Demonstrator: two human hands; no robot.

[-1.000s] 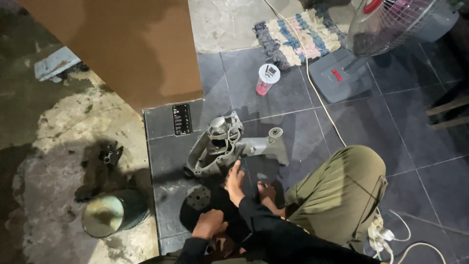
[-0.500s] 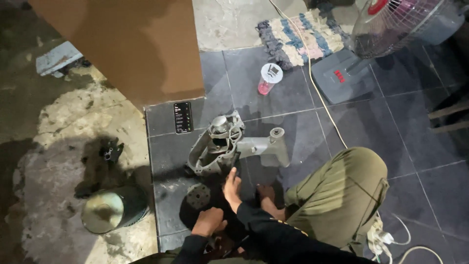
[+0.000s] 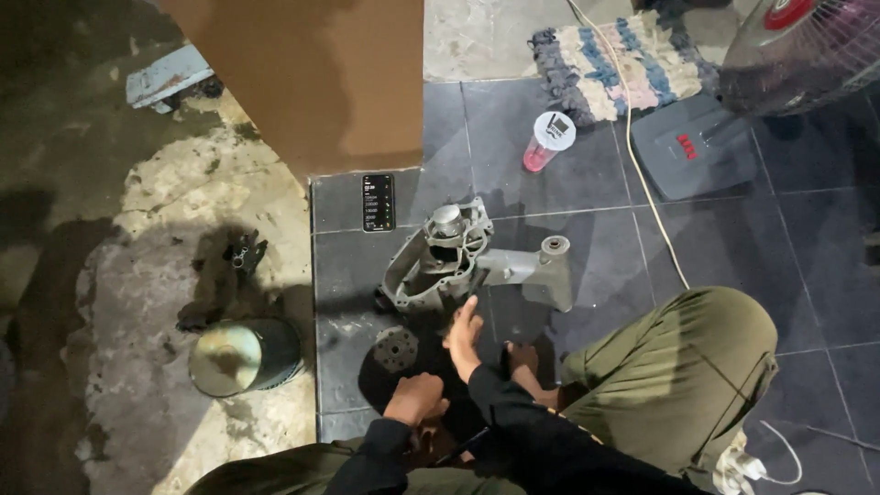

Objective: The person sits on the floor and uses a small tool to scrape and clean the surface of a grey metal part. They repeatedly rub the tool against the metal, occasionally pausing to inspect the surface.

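Grey cast housing lies on the dark tile floor, phone just beyond it and round tin well to its left; likely heavy, rigid, sharp-rimmed, best gripped by its tube arm. Right hand touches its near edge, fingers loosely spread, holding nothing. Left hand, nearer than the housing by a black disc, is curled; its grip I cannot tell. Open tile lies right of the housing.

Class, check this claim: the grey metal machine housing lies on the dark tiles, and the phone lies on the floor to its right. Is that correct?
Not quite. In the head view the phone lies to the upper left of the grey metal machine housing, not right. The housing does lie on the dark tiles.
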